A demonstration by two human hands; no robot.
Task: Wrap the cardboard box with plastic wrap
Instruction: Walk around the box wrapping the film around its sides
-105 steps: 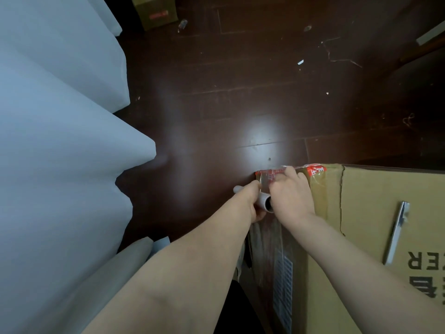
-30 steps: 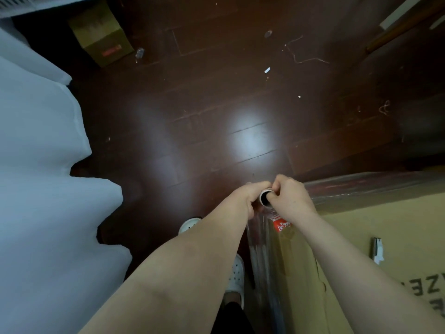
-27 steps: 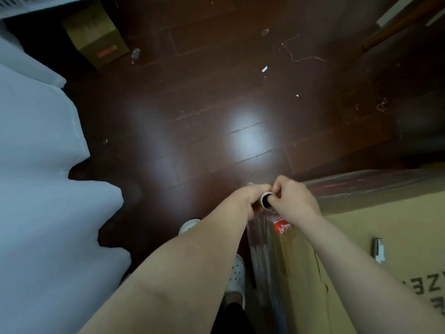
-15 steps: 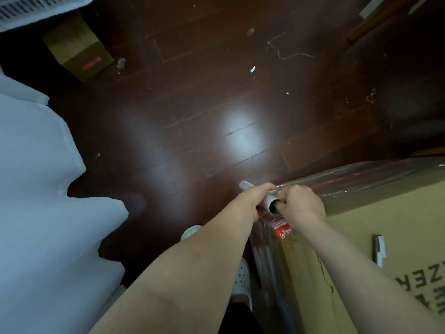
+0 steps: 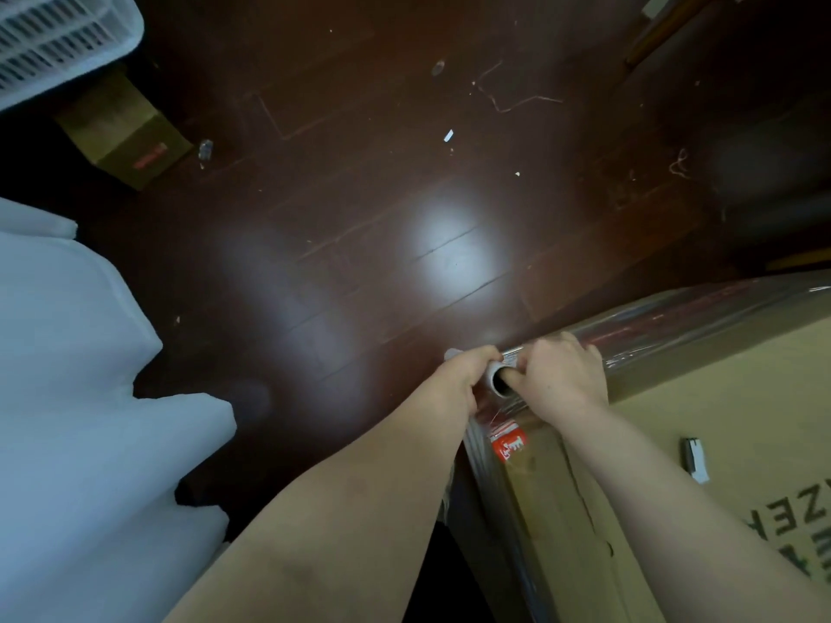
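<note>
Dark red-brown wooden floor (image 5: 359, 195), glossy, with one bright patch of reflected light; takes most of the view. At the left, on this floor, wide white cloth (image 5: 67, 397) in soft folds. At the lower right, large brown cardboard box (image 5: 719, 442), seen from above, with black printed letters on its top face. Clear plastic wrap (image 5: 674, 326) stretched flat over the far side face of the box and also down its left side face, meeting at the upper left corner.

In the top left corner, white slatted plastic basket (image 5: 54, 42), and just below it a small brown cardboard carton (image 5: 121, 141) with a red mark.

Left hand (image 5: 463, 375) and right hand (image 5: 562, 379) side by side at that wrapped corner of the large box, both on the pale tube roll of wrap (image 5: 497, 379). Left fingers curled around the far part of the roll, far tube end showing beyond them. Right fingers curled over the near part, thumb at the open near end.

Below the hands, red and white label (image 5: 508, 445) under the film on the box edge. On the box top, well apart from the hands, small white and dark tool (image 5: 696, 458); cannot tell what kind. On the far floor, thin bent string (image 5: 517, 103) and a few white scraps (image 5: 448, 136).
</note>
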